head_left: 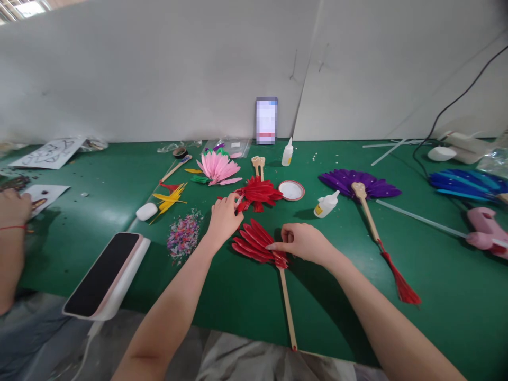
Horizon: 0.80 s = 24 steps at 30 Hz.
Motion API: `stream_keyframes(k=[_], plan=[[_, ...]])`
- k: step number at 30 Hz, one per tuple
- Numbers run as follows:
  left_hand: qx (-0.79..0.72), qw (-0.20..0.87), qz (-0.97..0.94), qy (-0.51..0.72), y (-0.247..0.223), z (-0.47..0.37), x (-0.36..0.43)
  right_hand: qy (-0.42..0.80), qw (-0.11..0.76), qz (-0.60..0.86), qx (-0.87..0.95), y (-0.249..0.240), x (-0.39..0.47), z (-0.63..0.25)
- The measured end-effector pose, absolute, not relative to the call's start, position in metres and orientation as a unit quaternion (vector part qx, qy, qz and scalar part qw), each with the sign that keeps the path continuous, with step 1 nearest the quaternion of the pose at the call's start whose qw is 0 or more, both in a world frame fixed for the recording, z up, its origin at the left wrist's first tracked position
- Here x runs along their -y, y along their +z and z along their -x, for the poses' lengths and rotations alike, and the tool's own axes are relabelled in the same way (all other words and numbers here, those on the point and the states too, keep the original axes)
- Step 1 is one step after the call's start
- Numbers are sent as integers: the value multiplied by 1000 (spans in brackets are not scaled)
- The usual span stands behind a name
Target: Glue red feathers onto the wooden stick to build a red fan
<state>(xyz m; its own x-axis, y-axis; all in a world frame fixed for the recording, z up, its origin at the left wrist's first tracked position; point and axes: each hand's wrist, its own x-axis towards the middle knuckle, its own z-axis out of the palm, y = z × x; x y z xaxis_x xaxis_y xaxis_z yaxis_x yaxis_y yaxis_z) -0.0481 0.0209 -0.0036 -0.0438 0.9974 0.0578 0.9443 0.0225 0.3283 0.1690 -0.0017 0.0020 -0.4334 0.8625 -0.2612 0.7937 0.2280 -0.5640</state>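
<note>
A red feather fan with a pale wooden handle lies in front of me, its feathers fanned to the left. My right hand is at its upper right, fingers curled and thumb pressed onto the feathers near the head. Beyond it, my left hand is closed in a pinch at the left edge of a heap of red feathers; a red tip shows beside the fingers. A round white dish with a red rim and a glue bottle stand to the right of the heap.
Left are colourful flakes, yellow feathers, pink feathers and a phone-like device. Right lie a purple feather fan, blue feathers and a pink glue gun. Another person's hand is far left.
</note>
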Motion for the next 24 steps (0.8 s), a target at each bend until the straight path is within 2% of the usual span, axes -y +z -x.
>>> stream_keyframes(k=[5,8,10,13,16,19,24], plan=[[-697,196,-650,231,-8,55,-25,327,60,529,780,3,2,-170],[-708,221,-598,305,-5,59,-28,356,77,527,768,0,1,-171],[-690,245,-580,357,1,58,-28,387,108,529,748,-2,0,-171],[-612,359,-577,405,14,51,-22,417,198,538,705,-5,-1,-169],[-550,471,-582,369,26,43,-13,464,307,519,649,-5,-2,-166],[-512,532,-603,304,33,38,-5,529,386,456,603,-1,-1,-163],[-451,561,-662,210,32,32,-1,617,398,364,573,3,3,-162]])
